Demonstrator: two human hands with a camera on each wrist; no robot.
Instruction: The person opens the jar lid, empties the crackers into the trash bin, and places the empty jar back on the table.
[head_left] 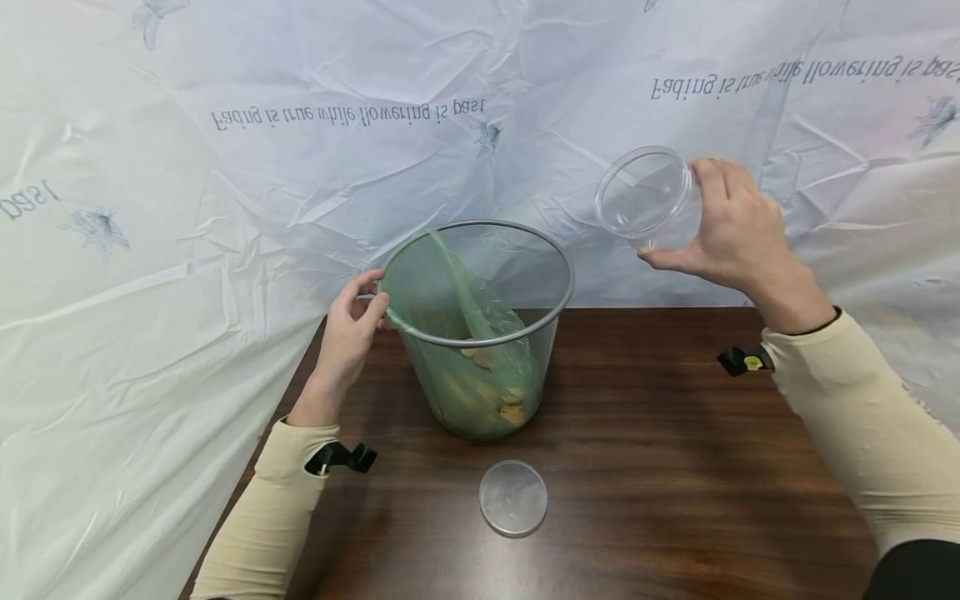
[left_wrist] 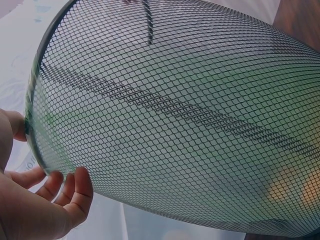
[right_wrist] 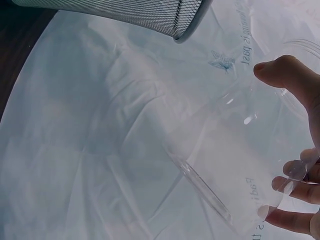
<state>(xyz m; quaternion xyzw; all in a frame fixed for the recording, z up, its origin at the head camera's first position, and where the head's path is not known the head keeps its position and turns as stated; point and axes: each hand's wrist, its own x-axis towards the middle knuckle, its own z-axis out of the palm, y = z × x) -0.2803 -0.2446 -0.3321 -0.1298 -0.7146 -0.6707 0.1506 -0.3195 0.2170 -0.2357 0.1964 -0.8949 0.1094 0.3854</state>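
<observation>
My left hand (head_left: 351, 333) grips the left side of the rim of a wire mesh wastebasket (head_left: 551, 350), where a green plastic bag (head_left: 420, 300) lines it. In the left wrist view, the thumb and fingertips (left_wrist: 82, 180) meet the rim and mesh. Part of the bag has slumped inward. Several tan, cookie-like pieces (head_left: 513, 412) show through the mesh near the bottom. Up to the right of the basket, my right hand (head_left: 738, 225) holds a clear plastic jar (head_left: 643, 193), tilted, with its mouth toward the basket side. Nothing shows inside the jar.
A round clear lid (head_left: 513, 498) lies flat on the dark wooden table (head_left: 660, 467), in front of the wastebasket. White printed sheeting (head_left: 337, 183) hangs behind and along the left side. Black wrist mounts (head_left: 341, 458) stick out from both sleeves.
</observation>
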